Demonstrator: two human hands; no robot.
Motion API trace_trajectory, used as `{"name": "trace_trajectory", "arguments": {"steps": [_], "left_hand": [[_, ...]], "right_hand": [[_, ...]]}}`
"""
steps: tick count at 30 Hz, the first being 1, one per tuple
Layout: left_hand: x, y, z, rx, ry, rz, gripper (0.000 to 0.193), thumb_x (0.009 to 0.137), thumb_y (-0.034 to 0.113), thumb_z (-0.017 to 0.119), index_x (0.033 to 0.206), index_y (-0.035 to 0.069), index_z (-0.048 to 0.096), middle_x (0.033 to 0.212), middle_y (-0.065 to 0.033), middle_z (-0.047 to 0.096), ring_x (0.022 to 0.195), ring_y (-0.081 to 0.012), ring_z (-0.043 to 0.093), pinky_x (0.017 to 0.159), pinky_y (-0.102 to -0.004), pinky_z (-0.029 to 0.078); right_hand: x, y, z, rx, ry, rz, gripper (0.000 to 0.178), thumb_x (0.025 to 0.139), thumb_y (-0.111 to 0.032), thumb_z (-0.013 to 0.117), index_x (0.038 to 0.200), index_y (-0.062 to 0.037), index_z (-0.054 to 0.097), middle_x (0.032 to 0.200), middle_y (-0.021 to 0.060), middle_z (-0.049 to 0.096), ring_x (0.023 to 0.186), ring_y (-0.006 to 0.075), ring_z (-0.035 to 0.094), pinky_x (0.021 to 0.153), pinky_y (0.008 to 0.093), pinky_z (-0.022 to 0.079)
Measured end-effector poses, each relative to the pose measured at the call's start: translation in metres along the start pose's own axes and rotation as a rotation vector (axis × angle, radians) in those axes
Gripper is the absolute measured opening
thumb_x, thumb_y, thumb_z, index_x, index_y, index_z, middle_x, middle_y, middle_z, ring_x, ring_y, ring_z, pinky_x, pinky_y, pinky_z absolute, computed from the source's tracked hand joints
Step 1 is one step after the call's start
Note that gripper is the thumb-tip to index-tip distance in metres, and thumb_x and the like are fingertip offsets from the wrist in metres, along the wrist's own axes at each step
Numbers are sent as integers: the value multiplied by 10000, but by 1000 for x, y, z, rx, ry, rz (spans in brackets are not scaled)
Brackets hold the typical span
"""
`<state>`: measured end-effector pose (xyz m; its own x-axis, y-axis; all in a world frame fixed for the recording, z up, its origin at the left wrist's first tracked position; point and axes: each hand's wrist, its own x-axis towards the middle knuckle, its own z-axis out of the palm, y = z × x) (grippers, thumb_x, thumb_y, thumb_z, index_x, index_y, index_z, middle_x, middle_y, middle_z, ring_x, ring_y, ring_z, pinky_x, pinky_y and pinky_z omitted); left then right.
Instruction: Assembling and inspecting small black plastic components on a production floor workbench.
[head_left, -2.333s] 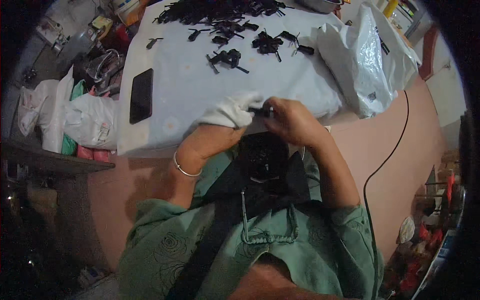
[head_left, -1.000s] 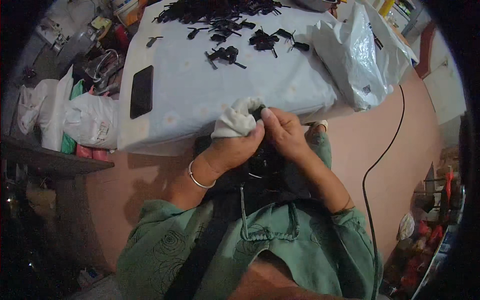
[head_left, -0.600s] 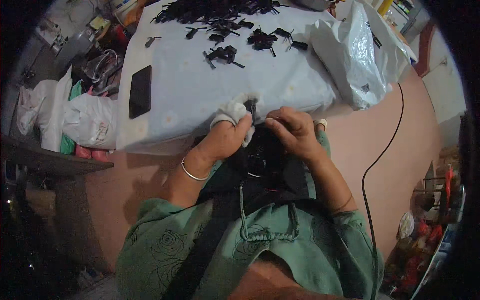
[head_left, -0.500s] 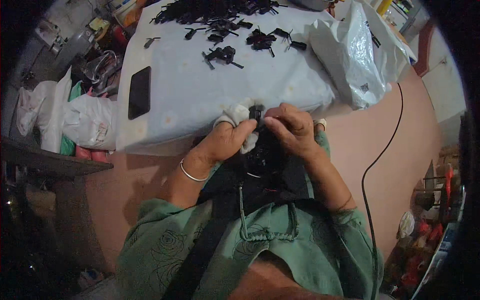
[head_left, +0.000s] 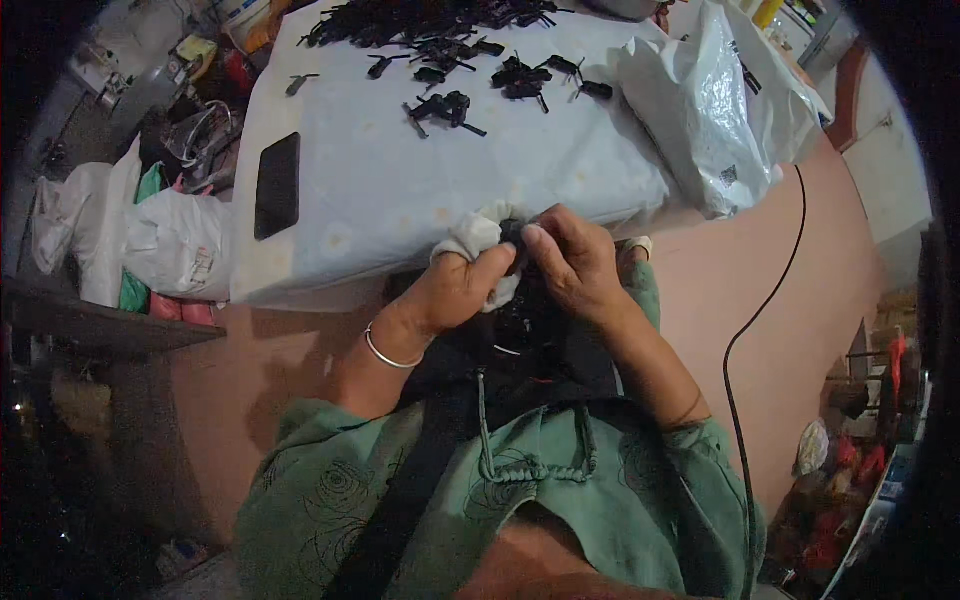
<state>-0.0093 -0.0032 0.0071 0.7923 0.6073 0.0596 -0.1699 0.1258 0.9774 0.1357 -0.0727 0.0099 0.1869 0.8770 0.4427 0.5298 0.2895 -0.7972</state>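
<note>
Since half a second ago, the right hand (head_left: 578,255) has shifted slightly left, its fingertips now right up at the black part (head_left: 512,236). The part sits between both hands, just off the near edge of the table (head_left: 350,180). The left hand (head_left: 455,285) grips it narrowly, thumb pressing it against a white cloth (head_left: 478,230) around the fingers. The right thumb and forefinger bend close together; whether they pinch the part I cannot tell. More black parts (head_left: 448,110) lie beyond.
</note>
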Motion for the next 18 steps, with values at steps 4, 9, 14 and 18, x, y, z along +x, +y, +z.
{"name": "trace_trajectory", "arguments": {"steps": [4,9,14,18], "left_hand": [[-2,5,5,215,-8,168,227,842,72,435,1066,36,440,715,19,461,572,-28,418,485,-194,360],[3,-12,-6,541,136,272,212,798,50,456,1003,-4,467,818,-112,515,734,-221,505,675,-325,419],[5,-14,7,746,155,402,207,794,95,475,966,-19,477,885,-203,509,844,-351,492,756,-383,397],[6,-6,11,915,150,447,236,807,146,480,977,-18,468,886,-233,509,845,-388,503,723,-407,413]], "right_hand": [[3,-2,4,12,-2,142,175,846,-149,540,750,-5,518,585,66,492,543,105,435,524,256,385],[1,4,4,51,-113,88,210,857,-163,520,732,5,503,571,118,463,517,153,417,507,292,380],[-2,11,13,54,-169,82,225,867,-168,490,736,13,498,568,183,421,478,251,394,484,347,367],[-8,19,19,130,-43,61,244,870,-182,488,729,17,494,566,174,428,497,222,404,505,335,373]]}}
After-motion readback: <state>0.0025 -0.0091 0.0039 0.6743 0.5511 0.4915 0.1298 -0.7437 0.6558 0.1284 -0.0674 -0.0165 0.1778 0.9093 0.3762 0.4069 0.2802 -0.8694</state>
